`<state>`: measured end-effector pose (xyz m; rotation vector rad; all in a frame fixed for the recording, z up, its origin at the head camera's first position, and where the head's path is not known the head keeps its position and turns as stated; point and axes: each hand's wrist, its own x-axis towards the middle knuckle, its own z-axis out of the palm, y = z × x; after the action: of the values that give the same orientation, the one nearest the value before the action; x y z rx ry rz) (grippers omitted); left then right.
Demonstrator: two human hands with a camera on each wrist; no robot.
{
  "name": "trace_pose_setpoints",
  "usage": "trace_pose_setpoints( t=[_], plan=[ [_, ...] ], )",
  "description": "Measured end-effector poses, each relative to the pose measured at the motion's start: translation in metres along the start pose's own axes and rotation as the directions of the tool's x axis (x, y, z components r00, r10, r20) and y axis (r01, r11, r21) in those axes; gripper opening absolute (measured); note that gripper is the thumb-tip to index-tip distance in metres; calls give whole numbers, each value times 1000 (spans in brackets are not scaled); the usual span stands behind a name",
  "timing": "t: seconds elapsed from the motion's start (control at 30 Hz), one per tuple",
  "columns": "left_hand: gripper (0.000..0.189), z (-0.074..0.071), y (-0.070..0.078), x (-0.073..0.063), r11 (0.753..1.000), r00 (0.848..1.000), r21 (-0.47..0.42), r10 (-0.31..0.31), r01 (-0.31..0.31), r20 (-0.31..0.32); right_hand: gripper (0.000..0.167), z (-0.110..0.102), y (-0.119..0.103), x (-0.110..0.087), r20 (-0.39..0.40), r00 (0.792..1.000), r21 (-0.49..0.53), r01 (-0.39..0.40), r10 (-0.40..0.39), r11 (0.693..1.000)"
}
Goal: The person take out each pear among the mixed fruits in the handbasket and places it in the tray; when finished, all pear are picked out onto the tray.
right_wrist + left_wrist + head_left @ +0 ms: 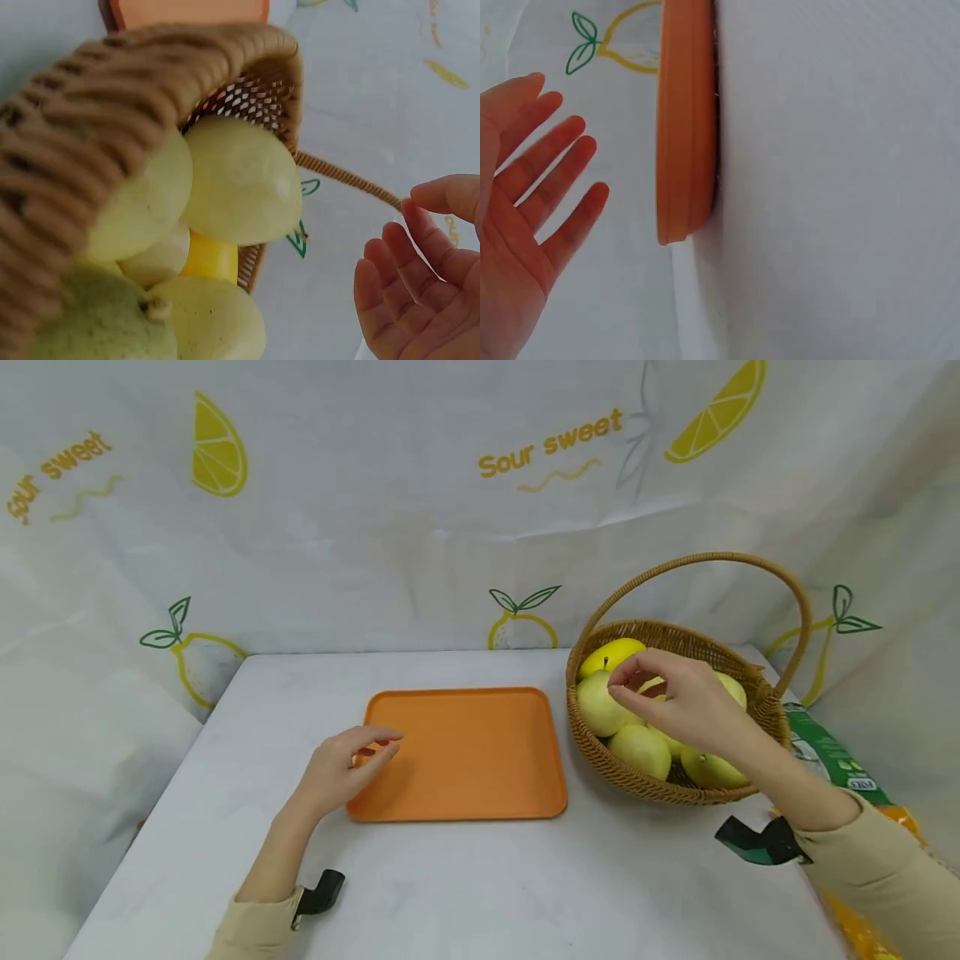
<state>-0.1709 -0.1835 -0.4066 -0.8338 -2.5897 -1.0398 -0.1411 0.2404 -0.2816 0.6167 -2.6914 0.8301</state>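
Note:
My right hand hovers over the wicker basket, fingers loosely bent and nothing between them. The right wrist view shows the same hand with relaxed fingers beside the basket. Inside the basket lie several pale green, round fruits, a bright yellow fruit and a speckled green fruit with a stem. My left hand is at the left edge of an orange tray, holding nothing. Its fingers appear spread and apart from the tray's side in the left wrist view.
A tall arched handle rises over the basket. To its right, a green and orange bag lies along the white table's edge. Behind stands a white cloth printed with lemons and lettering.

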Motion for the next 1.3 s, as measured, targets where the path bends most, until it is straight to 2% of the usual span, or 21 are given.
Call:
trace_pose_setpoints(
  t=[0.07, 0.17, 0.33, 0.47, 0.53, 0.6, 0.73, 0.8, 0.9, 1.13, 1.3],
  plan=[
    [28, 0, -5, -5, 999, 998, -22, -46, 47, 53, 2, -10, 8, 5, 29, 999, -48, -21, 22, 999],
    [39, 0, -12, -11, 991, 985, -46, -115, 122, 126, 10, -19, 18, 16, 111, 992, -86, -52, 61, 995],
    [62, 2, -22, -18, 973, 955, -55, -207, 223, 210, 29, -23, 28, 31, 271, 953, -106, -108, 133, 989],
    [84, 6, -28, -21, 948, 920, -91, -267, 304, 288, 49, -19, 34, 38, 398, 899, -85, -163, 183, 983],
    [94, 9, -31, -23, 935, 903, -111, -289, 338, 318, 61, -16, 38, 41, 463, 863, -82, -186, 203, 979],
    [101, 12, -33, -25, 927, 894, -125, -297, 355, 335, 70, -14, 40, 43, 523, 823, -78, -211, 220, 974],
    [112, 17, -35, -27, 926, 889, -121, -297, 357, 348, 81, -9, 43, 47, 606, 759, -78, -243, 240, 967],
    [117, 18, -35, -28, 925, 886, -116, -301, 361, 354, 83, -7, 44, 48, 627, 741, -75, -252, 242, 965],
    [122, 19, -35, -28, 924, 884, -121, -299, 362, 360, 84, -7, 43, 50, 646, 724, -76, -254, 242, 964],
    [129, 18, -38, -29, 932, 889, -129, -273, 339, 367, 92, -3, 41, 53, 660, 709, -100, -243, 247, 965],
    [132, 18, -38, -28, 934, 890, -134, -262, 331, 374, 107, 2, 42, 54, 671, 680, -148, -268, 296, 952]
  ],
)
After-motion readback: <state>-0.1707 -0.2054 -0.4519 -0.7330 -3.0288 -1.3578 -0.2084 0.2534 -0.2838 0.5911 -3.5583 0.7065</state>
